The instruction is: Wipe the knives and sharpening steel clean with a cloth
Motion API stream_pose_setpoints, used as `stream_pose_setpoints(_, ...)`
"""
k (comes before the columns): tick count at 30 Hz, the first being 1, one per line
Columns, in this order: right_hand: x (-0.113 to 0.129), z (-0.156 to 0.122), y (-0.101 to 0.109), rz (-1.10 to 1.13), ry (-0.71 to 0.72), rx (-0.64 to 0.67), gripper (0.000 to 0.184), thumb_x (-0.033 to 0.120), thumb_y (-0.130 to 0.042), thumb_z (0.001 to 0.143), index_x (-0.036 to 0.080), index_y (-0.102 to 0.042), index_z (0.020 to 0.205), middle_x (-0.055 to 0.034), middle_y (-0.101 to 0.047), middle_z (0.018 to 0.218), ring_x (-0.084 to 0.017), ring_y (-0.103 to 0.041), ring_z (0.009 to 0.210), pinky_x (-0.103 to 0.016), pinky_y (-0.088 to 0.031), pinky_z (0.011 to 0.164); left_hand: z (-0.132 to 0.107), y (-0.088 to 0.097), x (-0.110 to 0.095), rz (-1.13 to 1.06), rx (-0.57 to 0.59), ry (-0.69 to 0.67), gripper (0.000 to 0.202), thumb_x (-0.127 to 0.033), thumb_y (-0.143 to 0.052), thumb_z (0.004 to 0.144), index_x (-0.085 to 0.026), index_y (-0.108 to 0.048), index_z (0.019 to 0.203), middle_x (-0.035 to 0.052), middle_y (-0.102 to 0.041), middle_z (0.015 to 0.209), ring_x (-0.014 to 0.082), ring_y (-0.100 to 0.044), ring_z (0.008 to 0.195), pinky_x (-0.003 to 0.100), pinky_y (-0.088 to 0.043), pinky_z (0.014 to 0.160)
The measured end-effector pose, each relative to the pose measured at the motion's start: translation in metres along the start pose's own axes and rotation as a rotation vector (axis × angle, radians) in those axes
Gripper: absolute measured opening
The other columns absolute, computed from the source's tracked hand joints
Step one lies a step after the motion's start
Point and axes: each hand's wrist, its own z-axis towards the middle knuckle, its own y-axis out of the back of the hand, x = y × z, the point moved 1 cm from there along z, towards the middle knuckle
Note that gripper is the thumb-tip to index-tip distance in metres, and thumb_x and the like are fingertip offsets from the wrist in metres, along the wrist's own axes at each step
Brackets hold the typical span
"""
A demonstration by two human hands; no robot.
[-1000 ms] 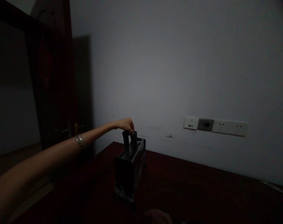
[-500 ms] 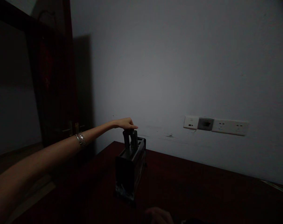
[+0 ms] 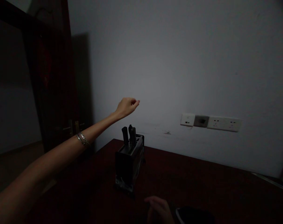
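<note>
My left hand hovers in the air above a black knife block, well clear of it. Its fingers are bunched loosely together and hold nothing. A silver bracelet sits on that forearm. Several dark knife handles stick up from the block's top slots. The block stands on a dark red table near its far left corner. My right hand lies low at the bottom edge, fingers stretched out over the table, beside a dark flat object that I cannot identify in the gloom.
The room is dim. A pale wall runs behind the table, with a strip of white sockets and a switch. A dark wooden door with a metal handle stands at the left.
My left hand has let go of the knife handles and risen well above the block. My right hand has come further into view at the bottom edge.
</note>
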Motion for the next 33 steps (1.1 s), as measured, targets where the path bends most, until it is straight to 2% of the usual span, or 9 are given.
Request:
stream_pose_setpoints(3,0.022,-0.01,0.006,0.01,0.023,0.046,0.056,0.063,-0.061,0.058,0.013,-0.064,0.083,-0.0029,-0.059,0.041,-0.016,-0.052,0.035,-0.023,-0.035,0.037,-0.012,0.001,-0.059,0.137,-0.143,-0.154,0.036,-0.038,-0.044,0.082,-0.014,-0.064,0.063,0.0035,-0.06,0.06,0.01,-0.048,0.054,0.023,-0.032,0.056)
stream_pose_setpoints(6,0.046,-0.023,0.024,-0.01,0.082,0.009,0.05,0.057,-0.063,0.061,0.012,-0.064,0.082,-0.0033,-0.06,0.043,-0.015,-0.053,0.036,-0.023,-0.035,0.037,-0.036,-0.019,-0.111,0.151,-0.064,-0.3,0.035,-0.037,-0.044,0.082,-0.016,-0.064,0.062,0.0043,-0.06,0.06,0.0115,-0.05,0.057,0.023,-0.033,0.057)
stream_pose_setpoints(10,0.075,-0.047,0.062,-0.017,0.16,-0.08,0.042,0.049,-0.063,0.065,0.011,-0.065,0.082,-0.0037,-0.059,0.044,-0.015,-0.053,0.038,-0.024,-0.037,0.038,-0.074,-0.078,-0.149,0.068,0.293,-0.309,0.032,-0.036,-0.045,0.08,-0.016,-0.067,0.069,0.0071,-0.062,0.061,0.0153,-0.055,0.058,0.026,-0.036,0.055)
stream_pose_setpoints(14,0.092,-0.077,0.103,0.025,0.225,-0.197,0.036,0.044,-0.061,0.07,0.012,-0.066,0.087,-0.0033,-0.06,0.048,-0.014,-0.054,0.044,-0.024,-0.041,0.044,-0.121,-0.152,-0.159,-0.028,0.881,-0.235,0.025,-0.037,-0.057,0.07,-0.016,-0.069,0.074,0.0093,-0.066,0.071,0.0192,-0.059,0.063,0.025,-0.038,0.052)
stream_pose_setpoints(16,0.092,-0.093,0.12,0.035,0.241,-0.251,0.035,0.042,-0.06,0.071,0.012,-0.066,0.089,-0.003,-0.06,0.049,-0.013,-0.054,0.045,-0.024,-0.041,0.044,-0.148,-0.182,-0.161,-0.06,1.08,-0.163,0.027,-0.04,-0.06,0.066,-0.017,-0.069,0.077,0.0092,-0.068,0.079,0.0201,-0.061,0.068,0.025,-0.039,0.053)
stream_pose_setpoints(18,0.089,-0.107,0.134,0.031,0.248,-0.29,0.034,0.041,-0.06,0.072,0.013,-0.065,0.091,-0.0029,-0.06,0.05,-0.013,-0.054,0.046,-0.023,-0.041,0.045,-0.173,-0.207,-0.163,-0.093,1.208,-0.075,0.033,-0.044,-0.061,0.064,-0.016,-0.069,0.079,0.0097,-0.067,0.08,0.0205,-0.061,0.067,0.024,-0.04,0.051)
stream_pose_setpoints(21,0.079,-0.125,0.148,0.018,0.24,-0.324,0.033,0.04,-0.059,0.073,0.013,-0.065,0.092,-0.0029,-0.06,0.051,-0.013,-0.055,0.047,-0.023,-0.041,0.045,-0.204,-0.235,-0.165,-0.177,1.215,0.045,0.036,-0.047,-0.058,0.066,-0.015,-0.068,0.08,0.0084,-0.066,0.075,0.0187,-0.06,0.064,0.023,-0.04,0.051)
stream_pose_setpoints(25,0.072,-0.141,0.154,0.006,0.224,-0.338,0.036,0.042,-0.059,0.072,0.013,-0.065,0.091,-0.0035,-0.061,0.051,-0.013,-0.054,0.045,-0.024,-0.041,0.045,-0.232,-0.26,-0.168,-0.227,1.157,0.098,0.038,-0.048,-0.061,0.063,-0.014,-0.067,0.078,0.0078,-0.065,0.072,0.0187,-0.059,0.064,0.024,-0.04,0.053)
stream_pose_setpoints(33,0.073,-0.141,0.154,-0.008,0.23,-0.402,0.033,0.039,-0.062,0.069,0.012,-0.065,0.089,-0.005,-0.065,0.057,-0.015,-0.058,0.05,-0.026,-0.045,0.051,-0.256,-0.277,-0.162,-0.451,0.984,0.25,0.016,-0.03,-0.07,0.055,-0.016,-0.064,0.062,0.0,-0.058,0.058,0.0136,-0.053,0.057,0.021,-0.035,0.051)
